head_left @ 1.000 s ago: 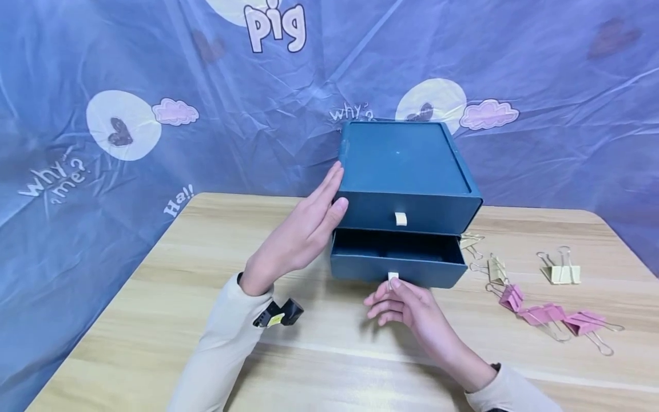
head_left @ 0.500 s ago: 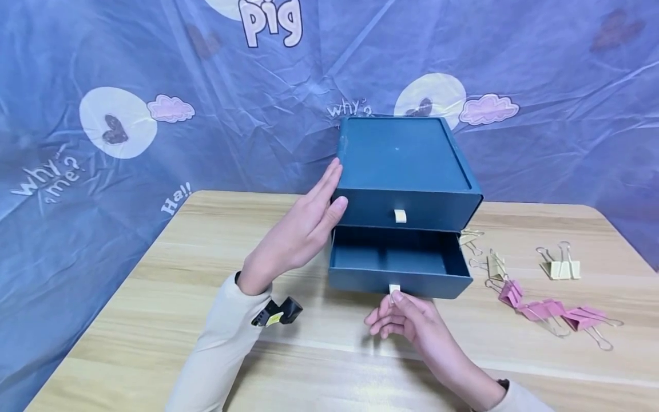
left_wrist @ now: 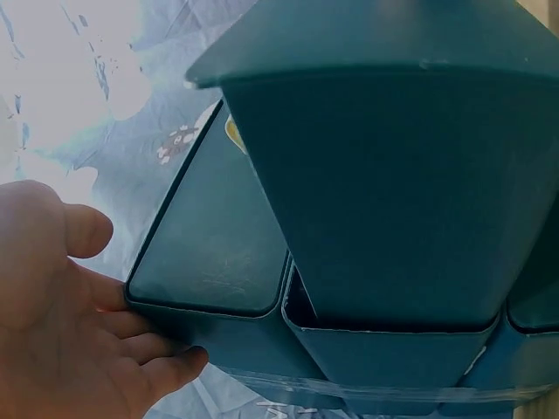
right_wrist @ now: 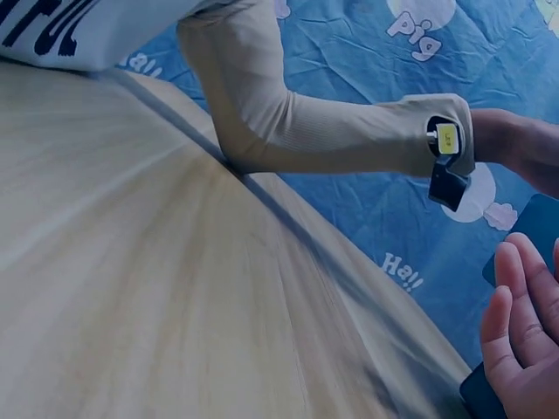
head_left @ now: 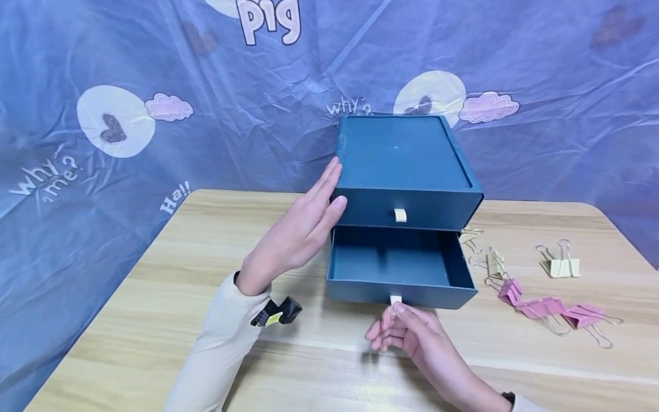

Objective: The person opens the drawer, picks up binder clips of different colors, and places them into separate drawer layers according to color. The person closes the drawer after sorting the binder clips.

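A dark blue two-drawer box [head_left: 401, 151] stands at the middle back of the wooden table [head_left: 128, 309]. My left hand [head_left: 329, 191] lies flat with straight fingers against the box's left side; the left wrist view shows that hand [left_wrist: 52, 305] touching the box [left_wrist: 349, 218]. The lower drawer [head_left: 437, 294] is pulled well out and its inside shows nothing. My right hand [head_left: 395, 310] pinches the drawer's cream tab [head_left: 395, 299] at the front. The upper drawer, with its own tab [head_left: 400, 215], is closed.
Several binder clips lie right of the box: pink ones [head_left: 540, 309] and pale yellow ones [head_left: 558, 266], [head_left: 495, 264]. A blue printed cloth [head_left: 154, 86] hangs behind the table. A long cream sleeve [right_wrist: 332, 131] crosses the right wrist view.
My right hand has drawn the lower drawer further out toward me by its tab. The left hand has stayed flat on the box's side.
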`<state>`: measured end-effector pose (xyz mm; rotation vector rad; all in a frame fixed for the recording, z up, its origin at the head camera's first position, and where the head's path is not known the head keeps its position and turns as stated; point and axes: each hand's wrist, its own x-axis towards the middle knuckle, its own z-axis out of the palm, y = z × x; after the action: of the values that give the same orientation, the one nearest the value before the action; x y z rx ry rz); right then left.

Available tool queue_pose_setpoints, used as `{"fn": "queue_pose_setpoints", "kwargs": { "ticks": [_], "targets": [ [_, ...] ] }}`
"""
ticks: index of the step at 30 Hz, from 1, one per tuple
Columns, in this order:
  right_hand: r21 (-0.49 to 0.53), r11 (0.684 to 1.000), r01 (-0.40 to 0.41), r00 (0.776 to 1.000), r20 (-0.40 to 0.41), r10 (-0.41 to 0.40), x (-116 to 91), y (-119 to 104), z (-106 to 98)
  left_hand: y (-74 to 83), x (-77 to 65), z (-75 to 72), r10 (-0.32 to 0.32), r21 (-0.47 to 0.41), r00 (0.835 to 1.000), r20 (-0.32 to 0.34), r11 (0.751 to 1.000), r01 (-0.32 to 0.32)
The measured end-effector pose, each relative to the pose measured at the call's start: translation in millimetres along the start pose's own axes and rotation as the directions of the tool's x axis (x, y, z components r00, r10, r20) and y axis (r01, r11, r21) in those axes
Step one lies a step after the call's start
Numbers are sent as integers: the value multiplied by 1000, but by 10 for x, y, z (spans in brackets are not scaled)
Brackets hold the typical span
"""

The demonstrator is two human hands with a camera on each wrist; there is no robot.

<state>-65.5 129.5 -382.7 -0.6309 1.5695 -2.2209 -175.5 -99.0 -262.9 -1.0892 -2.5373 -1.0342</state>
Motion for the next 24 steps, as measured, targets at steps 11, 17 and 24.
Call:
{"fn": "queue_pose_setpoints", "kwargs": {
  "ticks": [11,17,24],
  "targets": [
    [28,999,18,999,28,-19,-94,52,41,10,-3,-1,-5,-3,1000,2,1000,5],
    [41,999,-13,1000,27,12,-120,31,72,11,-9,-6,0,-6,1000,2,1000,0],
    [80,992,-96,995,31,94,-160,2,88,13,1,-9,5,-4,1000,6,1000,-5]
  ]
}}
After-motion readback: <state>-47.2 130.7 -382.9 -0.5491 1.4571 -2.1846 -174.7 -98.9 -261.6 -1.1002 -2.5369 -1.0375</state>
